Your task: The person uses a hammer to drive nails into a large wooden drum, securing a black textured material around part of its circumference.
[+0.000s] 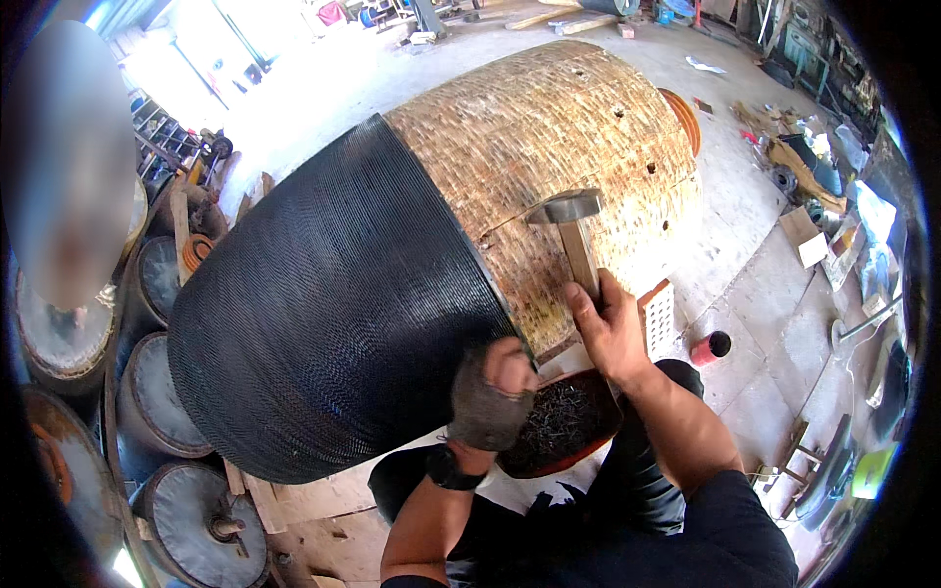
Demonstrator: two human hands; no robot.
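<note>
My right hand (pixel 618 333) is closed round the wooden handle of a hammer (pixel 578 250), its metal head raised in front of a large drum's bare, tan, rough surface (pixel 549 127). The drum's left part is wrapped in a black, finely ribbed covering (pixel 323 304), whose edge runs down toward my left hand (pixel 493 392). That hand wears a dark fingerless glove and has its fingers curled in, slightly blurred; what they hold, if anything, is hidden. Just below and right of it sits a reddish-brown container (pixel 594 448) of dark, thin pieces that look like nails (pixel 554 416).
Several round drums (pixel 201 529) stand along the left, below a blurred patch. Right of my right hand are a white perforated block (pixel 659 318) and a red can (pixel 711 348) on the floor. Cardboard (pixel 806 235), plastic and scrap lie along the right side.
</note>
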